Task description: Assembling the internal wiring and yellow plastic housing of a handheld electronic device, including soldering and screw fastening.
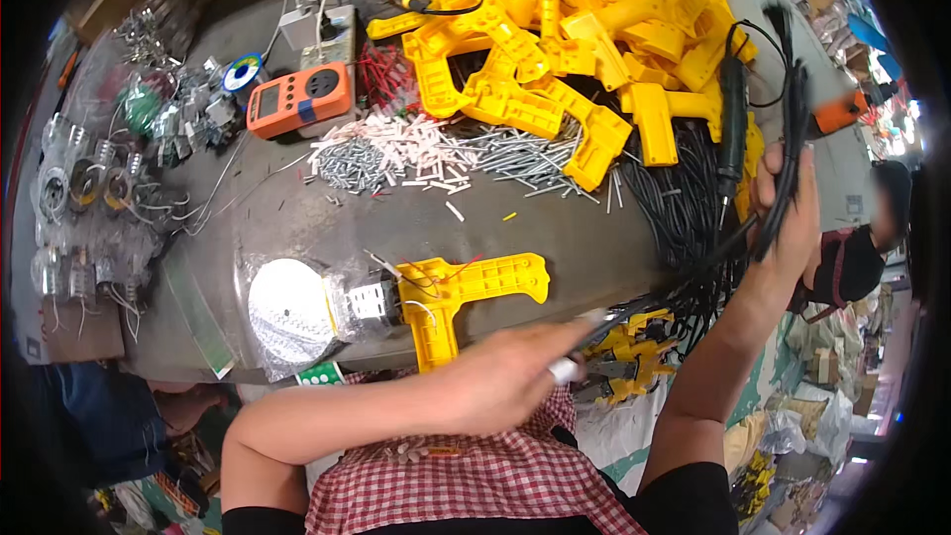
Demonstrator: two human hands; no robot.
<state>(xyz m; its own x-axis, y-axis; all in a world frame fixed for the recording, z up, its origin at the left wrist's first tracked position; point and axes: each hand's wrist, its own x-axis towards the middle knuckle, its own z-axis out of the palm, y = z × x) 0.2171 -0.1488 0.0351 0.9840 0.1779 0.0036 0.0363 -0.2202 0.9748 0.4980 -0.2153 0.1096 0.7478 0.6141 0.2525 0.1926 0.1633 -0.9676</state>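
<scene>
My right hand (792, 218) is raised at the right, its fingers closed around a folded black power cable (790, 124). A length of that cable runs down leftward to my left hand (515, 367), which is smeared by motion but appears to pinch the cable near its end. A white band circles one finger of the left hand. Left of that hand, on the bench, lies a yellow pistol-shaped half shell (475, 280) with thin wires in it. Against its left end sits a motor-like part (371, 302) beside a round whitish disc (287, 309) in clear plastic.
Yellow shells (594, 30) are heaped at the back. Before them lie loose screws (347, 166) and pale sleeves (406, 144). An orange meter (299, 101) stands left of these. A dark electric screwdriver (731, 124) hangs near the cable pile (684, 208). Bagged parts (84, 198) fill the left.
</scene>
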